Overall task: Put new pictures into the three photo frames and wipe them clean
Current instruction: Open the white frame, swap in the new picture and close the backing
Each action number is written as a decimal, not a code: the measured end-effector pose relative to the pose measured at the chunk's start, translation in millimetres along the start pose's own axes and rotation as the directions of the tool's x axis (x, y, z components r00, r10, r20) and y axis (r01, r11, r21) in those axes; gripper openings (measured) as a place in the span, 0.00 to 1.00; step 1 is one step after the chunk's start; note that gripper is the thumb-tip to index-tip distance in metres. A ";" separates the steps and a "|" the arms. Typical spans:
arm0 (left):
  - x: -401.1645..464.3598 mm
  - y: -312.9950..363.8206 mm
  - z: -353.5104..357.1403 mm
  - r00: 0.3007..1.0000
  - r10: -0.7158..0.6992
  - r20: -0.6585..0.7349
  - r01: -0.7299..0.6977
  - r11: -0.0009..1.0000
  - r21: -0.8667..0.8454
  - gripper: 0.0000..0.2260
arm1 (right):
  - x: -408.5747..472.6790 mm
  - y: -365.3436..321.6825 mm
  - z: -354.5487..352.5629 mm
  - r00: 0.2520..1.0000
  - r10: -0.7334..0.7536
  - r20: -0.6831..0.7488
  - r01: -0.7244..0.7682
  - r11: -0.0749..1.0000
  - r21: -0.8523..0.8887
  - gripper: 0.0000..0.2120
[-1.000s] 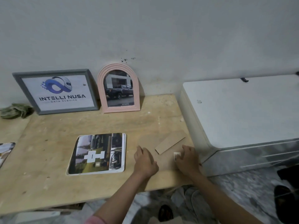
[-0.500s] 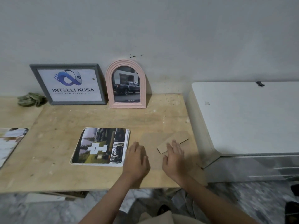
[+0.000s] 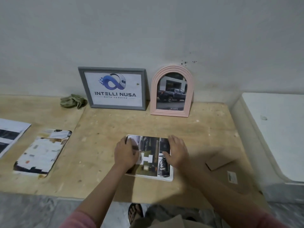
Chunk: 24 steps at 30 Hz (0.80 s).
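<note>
A glossy car print with rounded corners (image 3: 148, 155) lies flat on the wooden table (image 3: 98, 145). My left hand (image 3: 125, 153) rests on its left part, and my right hand (image 3: 176, 152) lies with straight fingers over its right edge. A grey frame with a logo picture (image 3: 85, 89) and a pink arched frame with a truck photo (image 3: 153, 89) lean against the wall behind. To the right lies a brown backing board (image 3: 218, 162) with its stand flap and a small sticker (image 3: 232, 177). A crumpled green cloth (image 3: 73, 101) sits left of the grey frame.
Another rounded print (image 3: 43, 152) and a sheet of paper (image 3: 9, 135) lie at the table's left. A white cabinet (image 3: 276, 129) stands against the table's right side. My sandalled foot (image 3: 135, 213) shows below the front edge.
Both hands left the brown backing board and moved left onto the car print. The view swung left, bringing the left prints into sight.
</note>
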State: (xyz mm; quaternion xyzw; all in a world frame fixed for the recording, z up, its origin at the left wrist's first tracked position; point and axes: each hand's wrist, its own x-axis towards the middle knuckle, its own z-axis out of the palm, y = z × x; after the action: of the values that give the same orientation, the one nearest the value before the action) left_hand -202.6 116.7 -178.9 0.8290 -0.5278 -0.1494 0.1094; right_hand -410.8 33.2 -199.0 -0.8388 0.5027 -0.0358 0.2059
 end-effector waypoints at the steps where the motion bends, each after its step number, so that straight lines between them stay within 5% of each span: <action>1: 7.8 -6.5 -3.2 1.000 -0.003 0.019 0.003 1.000 0.002 0.27 | 7.0 -3.6 -1.1 1.000 0.002 0.009 -0.002 1.000 -0.011 0.36; 5: 41.9 -28.0 -11.5 0.988 0.074 0.138 -0.079 0.997 0.028 0.34 | 29.1 -15.0 -4.2 1.000 0.002 0.026 -0.001 0.998 -0.062 0.37; 9: 58.8 -35.9 -15.2 0.966 0.116 0.230 -0.138 0.987 0.085 0.30 | 36.2 -17.5 -1.2 1.000 0.000 -0.006 0.000 0.997 -0.080 0.25; 16: 67.5 -40.0 -13.2 0.968 0.142 0.207 -0.159 0.985 0.067 0.30 | 38.8 -26.5 -0.2 0.999 0.043 -0.011 -0.044 0.987 -0.154 0.20; 24: 67.2 -40.9 -10.6 0.976 0.142 0.166 -0.148 0.989 0.021 0.29 | 38.1 -33.7 -10.7 0.993 0.099 -0.057 -0.099 0.995 -0.001 0.15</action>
State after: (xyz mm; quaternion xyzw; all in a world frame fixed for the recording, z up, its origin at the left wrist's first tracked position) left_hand -137.6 73.2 -191.8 0.7749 -0.5964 -0.1999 0.0625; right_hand -366.9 11.0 -182.0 -0.8120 0.5494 -0.0485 0.1911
